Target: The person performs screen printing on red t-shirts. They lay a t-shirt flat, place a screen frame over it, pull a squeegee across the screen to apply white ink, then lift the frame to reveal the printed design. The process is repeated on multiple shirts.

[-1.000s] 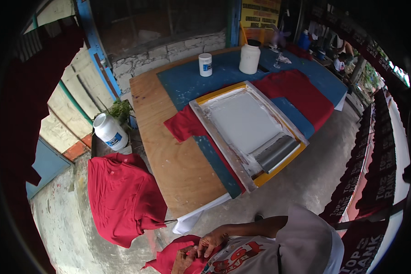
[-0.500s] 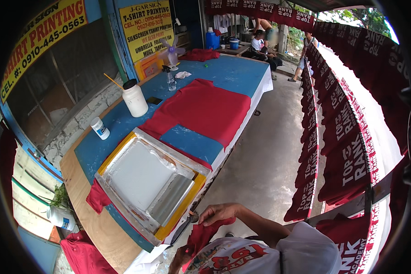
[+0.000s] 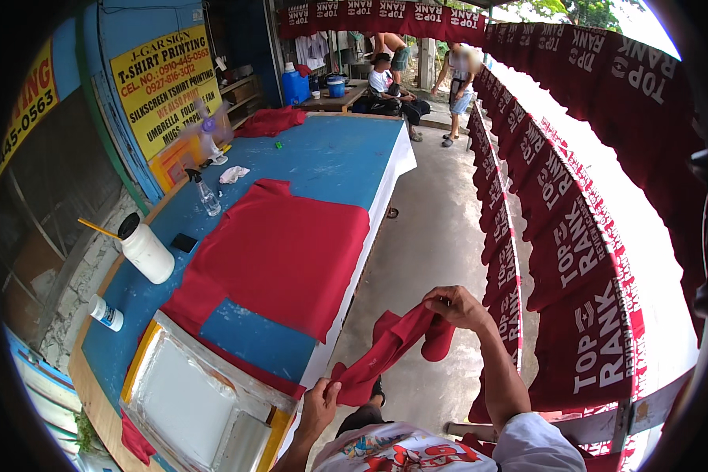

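Two hands (image 3: 320,405) (image 3: 456,305) pinching red shirt (image 3: 389,346)

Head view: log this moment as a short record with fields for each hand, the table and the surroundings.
left hand: grips the lower end of a red shirt
right hand: grips the shirt's upper end, raised higher than the left
shirt state: stretched between both hands, off the table
table: blue top, red shirt spread flat on it
near end of table: printing screen in yellow frame
along wall side: large white jar, small white bottle, spray bottle
right of the aisle: line of hung red printed shirts
background: people by a far table
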The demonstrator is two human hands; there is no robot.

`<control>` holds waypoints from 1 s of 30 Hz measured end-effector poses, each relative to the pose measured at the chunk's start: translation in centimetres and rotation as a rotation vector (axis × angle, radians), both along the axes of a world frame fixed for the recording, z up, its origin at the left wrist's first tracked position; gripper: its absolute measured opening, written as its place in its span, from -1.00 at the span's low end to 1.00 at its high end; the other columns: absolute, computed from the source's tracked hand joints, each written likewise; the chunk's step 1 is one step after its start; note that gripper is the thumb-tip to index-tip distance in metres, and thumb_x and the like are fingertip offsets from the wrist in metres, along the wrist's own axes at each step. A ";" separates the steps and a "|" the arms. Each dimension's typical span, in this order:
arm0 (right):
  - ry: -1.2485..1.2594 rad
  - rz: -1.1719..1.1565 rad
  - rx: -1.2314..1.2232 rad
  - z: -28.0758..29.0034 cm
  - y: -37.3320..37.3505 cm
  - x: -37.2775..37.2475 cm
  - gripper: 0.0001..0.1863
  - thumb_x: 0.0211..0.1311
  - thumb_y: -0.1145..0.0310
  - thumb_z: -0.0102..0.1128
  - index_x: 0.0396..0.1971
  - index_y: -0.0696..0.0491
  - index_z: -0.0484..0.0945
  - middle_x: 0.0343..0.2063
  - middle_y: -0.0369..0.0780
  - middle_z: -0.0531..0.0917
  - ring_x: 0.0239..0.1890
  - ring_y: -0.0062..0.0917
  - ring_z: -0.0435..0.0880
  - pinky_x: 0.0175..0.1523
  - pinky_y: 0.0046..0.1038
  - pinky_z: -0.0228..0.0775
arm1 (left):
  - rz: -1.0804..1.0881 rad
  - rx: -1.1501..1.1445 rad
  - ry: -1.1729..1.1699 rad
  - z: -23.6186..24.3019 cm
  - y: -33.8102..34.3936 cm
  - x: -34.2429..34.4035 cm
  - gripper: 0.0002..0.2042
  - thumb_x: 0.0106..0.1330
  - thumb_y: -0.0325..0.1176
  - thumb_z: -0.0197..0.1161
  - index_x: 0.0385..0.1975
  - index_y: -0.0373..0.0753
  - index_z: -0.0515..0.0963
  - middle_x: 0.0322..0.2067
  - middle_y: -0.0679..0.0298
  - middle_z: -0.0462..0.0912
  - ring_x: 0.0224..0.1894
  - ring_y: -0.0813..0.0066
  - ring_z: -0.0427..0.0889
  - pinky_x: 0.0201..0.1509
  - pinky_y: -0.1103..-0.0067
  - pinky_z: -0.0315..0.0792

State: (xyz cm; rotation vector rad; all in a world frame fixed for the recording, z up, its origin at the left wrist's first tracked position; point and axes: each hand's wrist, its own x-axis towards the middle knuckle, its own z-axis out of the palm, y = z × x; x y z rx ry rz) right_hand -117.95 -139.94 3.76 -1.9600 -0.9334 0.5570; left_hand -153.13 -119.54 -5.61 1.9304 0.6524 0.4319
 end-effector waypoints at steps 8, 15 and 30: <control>-0.263 -0.305 -0.005 2.8 1.4 14.9 -0.79 0.54 0.36 0.30 -0.13 0.23 0.65 -0.50 -0.09 0.77 -0.53 -0.47 0.77 -0.39 -0.38 0.59 | -0.368 0.135 0.218 0.9 9.4 17.9 -0.69 0.43 -0.27 0.47 -0.04 -0.41 0.67 -0.08 -0.23 0.75 0.00 -0.26 0.74 0.12 0.07 0.59; 0.138 -0.483 0.351 -0.8 3.9 29.0 -0.85 0.73 0.28 0.07 -0.02 0.05 0.48 -0.42 -0.42 0.35 -0.45 -0.81 0.40 -0.28 -0.46 0.85 | -0.237 -0.204 0.147 -0.2 13.9 31.9 -0.68 0.54 -0.33 0.43 -0.28 -0.55 0.57 -0.32 0.08 0.57 -0.27 0.20 0.84 -0.26 0.40 0.74; -0.892 -0.083 0.234 9.8 13.7 67.7 -0.73 0.13 0.56 0.27 -0.14 0.21 0.67 -0.16 -0.07 0.65 -0.04 -0.15 0.65 0.13 -0.21 0.50 | 0.380 0.589 -0.376 16.2 20.6 60.0 -0.63 0.20 -0.81 0.32 -0.07 -0.26 0.81 -0.18 0.20 0.64 -0.19 0.40 0.71 -0.21 0.53 0.58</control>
